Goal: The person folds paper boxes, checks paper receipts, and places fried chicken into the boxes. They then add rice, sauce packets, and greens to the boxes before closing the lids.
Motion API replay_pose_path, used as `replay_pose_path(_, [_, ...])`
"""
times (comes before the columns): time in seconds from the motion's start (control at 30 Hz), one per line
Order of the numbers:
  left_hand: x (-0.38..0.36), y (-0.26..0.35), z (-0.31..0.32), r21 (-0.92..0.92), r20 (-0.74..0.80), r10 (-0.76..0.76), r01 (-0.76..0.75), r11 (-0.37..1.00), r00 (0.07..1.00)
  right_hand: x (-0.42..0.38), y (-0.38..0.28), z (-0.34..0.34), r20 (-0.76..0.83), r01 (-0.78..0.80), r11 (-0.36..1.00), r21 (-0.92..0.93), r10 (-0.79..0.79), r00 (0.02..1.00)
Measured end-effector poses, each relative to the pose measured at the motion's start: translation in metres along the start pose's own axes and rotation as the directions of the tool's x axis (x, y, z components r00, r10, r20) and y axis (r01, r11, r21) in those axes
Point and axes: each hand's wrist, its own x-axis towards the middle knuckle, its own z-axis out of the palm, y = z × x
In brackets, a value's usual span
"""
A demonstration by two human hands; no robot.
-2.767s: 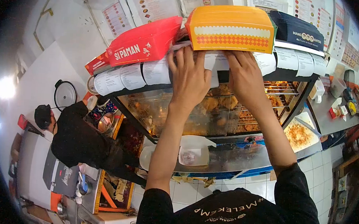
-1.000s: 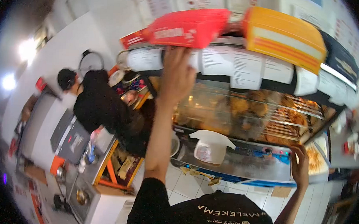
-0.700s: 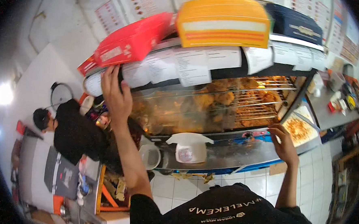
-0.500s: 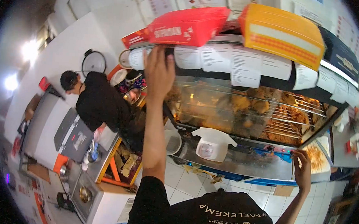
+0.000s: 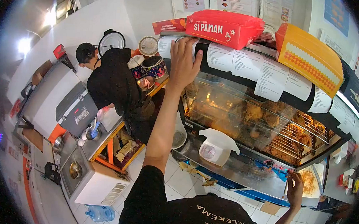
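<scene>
My left hand (image 5: 185,59) reaches up to the top edge of a glass-fronted food warmer (image 5: 224,108). Its fingers lie stretched over the left end of a row of printed paper slips (image 5: 235,64), with the thumb apart; nothing is seen in its grasp. Just right of it sits a stack of red "SI PAMAN" food boxes (image 5: 224,29). Low at the right, my right hand (image 5: 295,191) hangs with loosely bent fingers and a gap by the thumb, holding nothing visible. Beside it is a tray (image 5: 315,191) of orange-brown crumbs. An open white takeaway box (image 5: 217,150) rests on the metal ledge between my hands.
Yellow boxes (image 5: 310,58) and dark boxes (image 5: 353,90) also top the warmer, which holds fried pieces on racks (image 5: 285,146). At the left another person (image 5: 114,84) in black bends by patterned tubs (image 5: 154,67). A grey cooler box (image 5: 77,110) and a sink (image 5: 71,169) stand behind.
The view has shifted, so the warmer and boxes appear farther right and tilted. My left hand stays at the warmer's top edge. My right hand has come lower, beside the crumb tray.
</scene>
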Motion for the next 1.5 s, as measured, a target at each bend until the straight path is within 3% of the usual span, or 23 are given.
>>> replay_pose_path(0.13, [0.004,0.0,-0.008,0.008,0.038,0.041,-0.042,0.999,0.998,-0.003,-0.007,0.001,0.016,-0.009,1.0,-0.03,0.01,1.0])
replay_pose_path(0.23, [0.003,-0.003,-0.013,-0.092,0.083,-0.028,0.036,0.995,0.996,-0.009,-0.002,0.0,0.005,-0.033,0.998,0.046,0.033,0.999])
replay_pose_path(0.37, [0.003,-0.007,-0.01,-0.002,0.041,0.062,-0.062,0.998,0.997,-0.024,0.0,-0.007,0.0,-0.062,0.998,0.022,0.062,0.998])
replay_pose_path(0.43, [0.003,-0.008,-0.005,0.003,0.055,0.066,-0.066,0.998,0.996,-0.026,-0.008,-0.017,0.072,-0.174,0.984,0.021,0.173,0.982])
replay_pose_path(0.47, [0.003,-0.007,-0.004,-0.025,0.06,0.086,-0.084,0.996,0.995,-0.03,0.007,-0.01,-0.006,-0.125,0.991,0.05,0.125,0.992])
replay_pose_path(0.73, [0.002,0.012,-0.004,-0.03,0.083,0.05,-0.047,0.998,0.995,-0.028,0.011,-0.004,0.004,-0.11,0.992,0.065,0.11,0.994])
replay_pose_path(0.8, [0.001,0.016,0.001,-0.129,0.013,-0.006,0.008,0.992,1.0,-0.027,0.017,-0.001,0.004,-0.092,0.994,0.057,0.092,0.996])
replay_pose_path(0.93, [0.003,0.023,0.006,-0.028,0.035,0.052,-0.051,0.998,0.998,-0.028,0.019,0.004,0.02,-0.103,0.994,0.045,0.102,0.995])
replay_pose_path(1.17, [0.004,0.022,0.001,-0.021,0.07,0.049,-0.048,0.999,0.996,-0.039,0.033,0.008,-0.005,-0.115,0.989,0.089,0.116,0.993])
replay_pose_path(1.27, [0.003,0.018,-0.007,-0.097,0.002,0.086,-0.085,0.992,0.996,-0.041,0.029,0.004,0.0,-0.157,0.983,0.094,0.158,0.987])
replay_pose_path(1.33, [0.001,-0.003,-0.015,-0.263,-0.159,0.008,-0.05,0.963,0.987,-0.046,0.058,0.011,-0.036,-0.141,0.984,0.112,0.146,0.989])
replay_pose_path(1.37, [0.001,-0.019,-0.013,-0.232,-0.24,-0.092,0.035,0.972,0.966,-0.048,0.065,0.015,-0.066,-0.133,0.982,0.134,0.143,0.988])
replay_pose_path(1.43, [0.001,-0.045,-0.013,-0.109,-0.198,-0.157,0.138,0.984,0.967,-0.052,0.073,0.02,-0.095,-0.161,0.971,0.175,0.179,0.979])
replay_pose_path(1.5, [-0.004,-0.056,-0.01,-0.025,-0.164,-0.096,0.093,0.995,0.982,-0.059,0.086,0.012,-0.022,-0.022,0.995,-0.098,0.02,1.0])
